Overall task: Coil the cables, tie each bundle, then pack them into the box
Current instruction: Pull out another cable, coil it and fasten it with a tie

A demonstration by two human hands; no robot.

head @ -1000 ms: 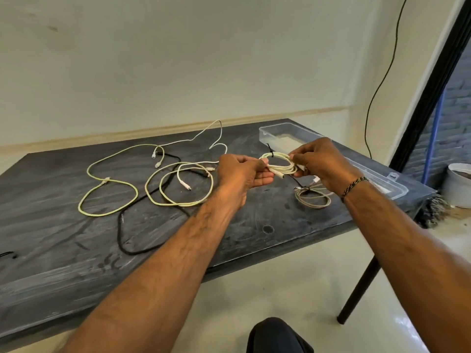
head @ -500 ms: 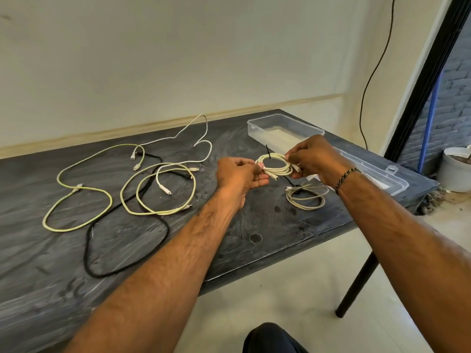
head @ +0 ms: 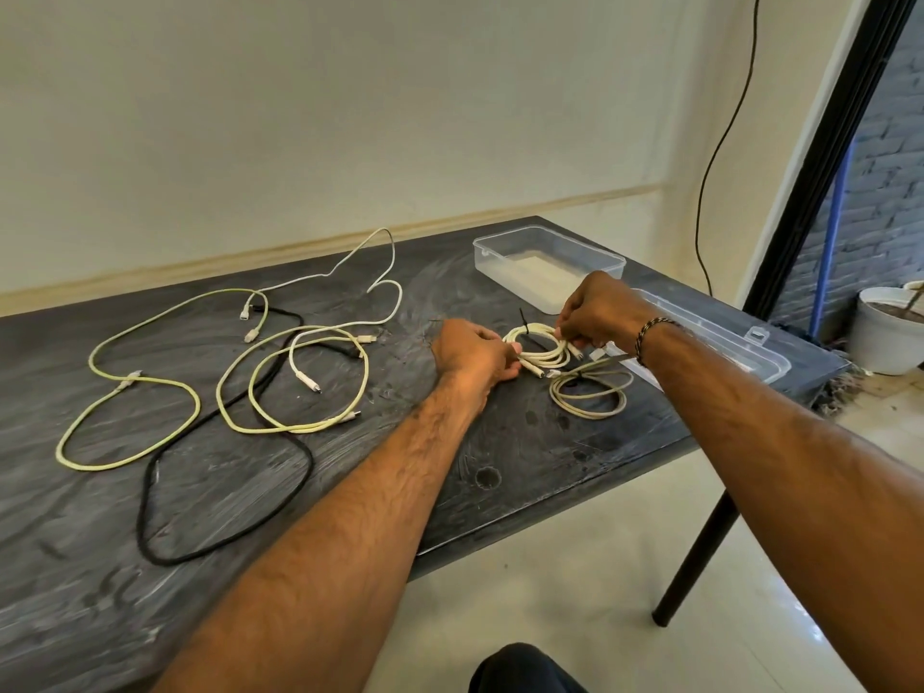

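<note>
Head view: both hands, left (head: 472, 350) and right (head: 597, 312), pinch the cream coil (head: 537, 347); a loose black tie (head: 524, 322) would let the loops spring apart.

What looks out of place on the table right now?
Nothing damaged. Both hands, left and right, hold the cream coil. Loose cables lie tangled over a black cable; the clear box holds no bundles.

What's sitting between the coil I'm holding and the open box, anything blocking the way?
Nothing visible blocks it. The white coil, held by the left hand and right hand, sits just in front of the open clear box. The tied grey coil lies nearer you, off that path.
</note>
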